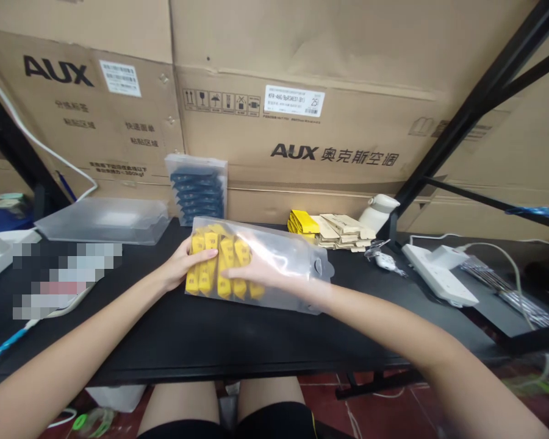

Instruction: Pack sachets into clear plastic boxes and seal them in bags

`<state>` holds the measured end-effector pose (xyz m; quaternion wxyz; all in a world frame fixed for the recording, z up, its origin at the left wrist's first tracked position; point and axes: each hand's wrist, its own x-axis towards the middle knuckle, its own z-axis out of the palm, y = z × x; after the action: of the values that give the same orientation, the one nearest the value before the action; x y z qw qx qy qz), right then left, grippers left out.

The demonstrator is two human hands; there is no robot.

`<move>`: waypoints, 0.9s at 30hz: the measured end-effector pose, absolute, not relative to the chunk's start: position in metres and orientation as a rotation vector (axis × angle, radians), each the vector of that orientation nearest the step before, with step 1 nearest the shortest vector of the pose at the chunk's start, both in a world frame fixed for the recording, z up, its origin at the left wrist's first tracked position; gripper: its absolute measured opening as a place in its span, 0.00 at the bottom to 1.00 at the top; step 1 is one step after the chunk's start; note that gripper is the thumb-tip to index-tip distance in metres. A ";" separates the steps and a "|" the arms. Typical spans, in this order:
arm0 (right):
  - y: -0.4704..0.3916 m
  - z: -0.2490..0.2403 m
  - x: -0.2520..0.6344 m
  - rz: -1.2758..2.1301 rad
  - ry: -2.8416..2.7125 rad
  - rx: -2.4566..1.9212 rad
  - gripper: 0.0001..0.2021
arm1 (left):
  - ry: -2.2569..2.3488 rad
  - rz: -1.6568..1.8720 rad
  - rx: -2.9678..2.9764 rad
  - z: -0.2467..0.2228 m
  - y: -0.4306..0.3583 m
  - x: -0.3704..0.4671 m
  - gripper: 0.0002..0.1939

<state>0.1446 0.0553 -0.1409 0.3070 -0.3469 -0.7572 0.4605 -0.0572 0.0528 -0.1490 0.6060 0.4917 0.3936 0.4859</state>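
A clear plastic box (279,244) lies on its long side on the black table, with its flapped end to the right. Several small yellow packets (205,268) stand in a row in its left part. My left hand (180,263) is closed round the box's left end, thumb across the front. My right hand (251,268) looks hazy through the plastic and appears to reach inside from the right end. Its thumb and fingers are closed on the yellow packets at the right of the row; how many it grips is hidden.
Behind stand a clear box of dark blue packets (196,189) and an empty-looking clear box (105,219). Flat yellow packets (303,222), beige folded cartons (343,228), a white bottle (379,213) and an earphone case (385,261) lie back right. A power strip (439,277) sits right.
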 end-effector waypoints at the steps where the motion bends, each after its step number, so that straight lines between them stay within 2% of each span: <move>1: 0.054 -0.137 0.150 1.180 -1.984 -0.944 0.36 | 0.913 1.116 1.141 -0.148 0.054 -0.060 0.24; 3: 0.048 -0.126 0.162 1.135 -1.970 -1.014 0.35 | 0.911 1.097 1.136 -0.146 0.058 -0.067 0.22; 6: 0.040 -0.105 0.185 1.250 -1.921 -1.112 0.23 | 0.895 1.115 1.081 -0.142 0.065 -0.083 0.20; 8: 0.036 -0.094 0.204 1.371 -1.790 -1.113 0.20 | 0.893 1.152 1.005 -0.138 0.071 -0.096 0.20; 12: 0.033 -0.088 0.245 1.645 -1.598 -1.008 0.25 | 0.954 1.254 0.854 -0.130 0.079 -0.120 0.18; 15: 0.036 -0.093 0.271 1.639 -1.632 -1.066 0.29 | 0.977 1.519 0.789 -0.124 0.083 -0.130 0.15; 17: 0.042 -0.095 0.279 1.464 -1.809 -1.215 0.31 | 0.926 1.671 0.727 -0.120 0.083 -0.130 0.13; 22: 0.059 -0.103 0.266 0.572 -2.437 -1.669 0.34 | 0.877 1.727 0.684 -0.118 0.082 -0.124 0.09; 25: 0.064 -0.110 0.246 0.368 -2.608 -1.882 0.32 | 0.870 1.696 0.682 -0.120 0.083 -0.122 0.10; 27: 0.064 -0.113 0.236 0.317 -2.625 -1.978 0.36 | 0.874 1.685 0.660 -0.122 0.084 -0.122 0.11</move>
<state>0.2356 0.0643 -0.1131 -0.0803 -0.5970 -0.7924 0.0958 -0.1225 0.0837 -0.1216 0.5361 0.2773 0.3670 0.7079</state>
